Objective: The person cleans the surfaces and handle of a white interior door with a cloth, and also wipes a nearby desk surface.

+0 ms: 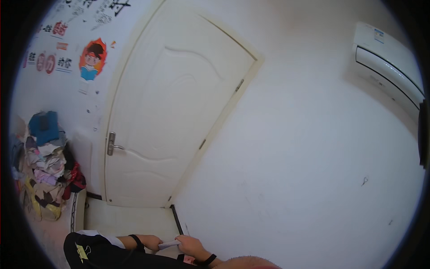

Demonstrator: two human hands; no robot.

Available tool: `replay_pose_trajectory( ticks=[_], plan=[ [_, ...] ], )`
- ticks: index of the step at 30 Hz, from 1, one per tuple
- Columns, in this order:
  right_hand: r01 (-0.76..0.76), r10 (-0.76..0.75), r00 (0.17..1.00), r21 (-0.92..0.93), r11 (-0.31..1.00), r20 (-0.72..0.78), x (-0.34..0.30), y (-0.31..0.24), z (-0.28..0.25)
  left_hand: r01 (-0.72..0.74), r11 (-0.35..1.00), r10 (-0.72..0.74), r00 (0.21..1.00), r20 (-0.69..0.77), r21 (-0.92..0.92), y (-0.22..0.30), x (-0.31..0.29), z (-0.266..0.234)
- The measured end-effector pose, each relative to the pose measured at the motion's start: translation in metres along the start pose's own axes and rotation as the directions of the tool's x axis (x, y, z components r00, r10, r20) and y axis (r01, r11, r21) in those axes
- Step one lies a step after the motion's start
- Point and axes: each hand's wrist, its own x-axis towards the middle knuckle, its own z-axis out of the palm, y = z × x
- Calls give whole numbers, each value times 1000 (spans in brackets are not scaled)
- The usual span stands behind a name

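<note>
Cropped skin, left hand, right hand, indistinct pale item held between.

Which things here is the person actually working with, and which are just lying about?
In use:
- pale flat item, held between left hand and right hand

Just around:
- heap of clothes
- white door
- wall air conditioner

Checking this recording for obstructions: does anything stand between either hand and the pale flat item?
Nothing visible does: the left hand and right hand each hold an end of the pale flat item, its middle showing uncovered between them.
</note>
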Motion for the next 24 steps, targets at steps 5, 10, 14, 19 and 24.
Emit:
replay_pose_trajectory(
  ticks=[5, 10, 14, 19, 24],
  plan=[
    [14, 12, 965, -96, 995, 263, 54, 33, -38, -3, 1000, 4, 999, -40, 22, -34, 13, -81],
    [-63, -16, 846, 130, 990, 533, 113, 61, -56, -14, 987, -18, 982, -190, -162, -97, -4, -128],
    [-157, -57, 682, 223, 962, 729, 182, 75, -73, 192, 981, -188, 965, -183, 2, -126, -11, -157],
    [-264, -330, 820, 820, 508, 468, 289, 141, -56, 118, 866, -377, 793, -478, -486, -167, -22, -203],
    [-262, -49, 965, 947, -185, 257, 423, 161, -32, -483, 243, -662, 552, -508, -841, -151, -6, -265]
  ],
)
